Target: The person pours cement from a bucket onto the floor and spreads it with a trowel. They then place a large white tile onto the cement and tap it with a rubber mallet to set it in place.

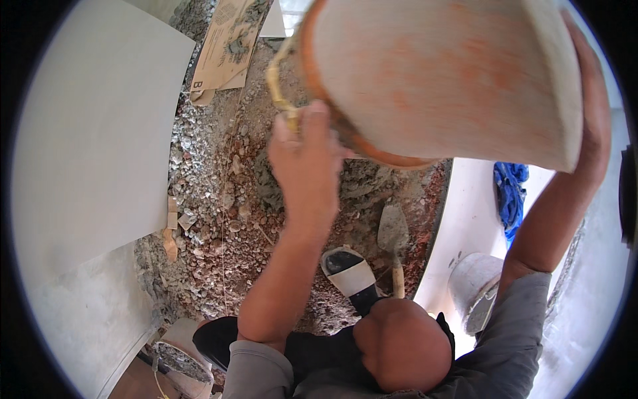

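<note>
A large pale bucket (445, 80) with orange stains and an orange rim is tilted on its side in front of me, slightly blurred. My left hand (306, 149) grips it at the rim, by the yellow rope-like handle (274, 76). Around the bucket's base wraps my right hand (590, 80), its fingers hidden behind the bucket. Under the rim lies wet grey mortar (365, 178) on the rubble ground (212, 199). A trowel (393, 226) with a wooden handle rests on the ground near my sandalled foot (349, 269).
White panels (100, 133) stand on the left. A mortar-coated bucket (475, 286) lies tilted at the right, below a blue cloth (510, 196). Another bucket (183, 352) is at the lower left. Cardboard (222, 50) lies at the far side, and a thin string (226, 233) crosses the rubble.
</note>
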The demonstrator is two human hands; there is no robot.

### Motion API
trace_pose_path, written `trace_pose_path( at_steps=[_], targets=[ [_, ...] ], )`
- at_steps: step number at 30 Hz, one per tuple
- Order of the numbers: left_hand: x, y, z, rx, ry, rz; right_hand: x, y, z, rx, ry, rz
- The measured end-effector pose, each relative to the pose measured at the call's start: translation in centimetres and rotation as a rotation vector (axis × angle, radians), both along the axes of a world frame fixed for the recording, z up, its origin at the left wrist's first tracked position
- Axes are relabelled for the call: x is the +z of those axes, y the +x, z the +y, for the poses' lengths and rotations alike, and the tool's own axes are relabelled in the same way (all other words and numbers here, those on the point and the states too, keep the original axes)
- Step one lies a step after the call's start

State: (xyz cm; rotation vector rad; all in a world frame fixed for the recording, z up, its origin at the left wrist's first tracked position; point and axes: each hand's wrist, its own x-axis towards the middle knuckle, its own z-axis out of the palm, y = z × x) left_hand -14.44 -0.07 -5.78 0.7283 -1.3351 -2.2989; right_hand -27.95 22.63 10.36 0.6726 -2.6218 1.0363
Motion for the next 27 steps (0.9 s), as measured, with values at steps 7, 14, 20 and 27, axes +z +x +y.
trace_pose_path(
  at_steps=[7,14,20,27],
  targets=[
    [-6.0,2.8,8.0,-0.229,-0.267,-0.370,-17.8,2.7,10.4,-0.786,0.187,-0.460],
    [-7.3,4.2,9.8,-0.240,-0.314,-0.307,-15.5,4.4,12.7,-0.389,-0.576,-0.701],
    [-9.2,4.3,9.5,-0.277,-0.381,-0.429,-21.6,3.6,16.0,-0.627,0.044,-0.459],
    [-5.3,6.5,9.8,-0.326,-0.159,-0.245,-20.8,7.0,16.8,-0.449,-0.512,-0.702]
  ],
)
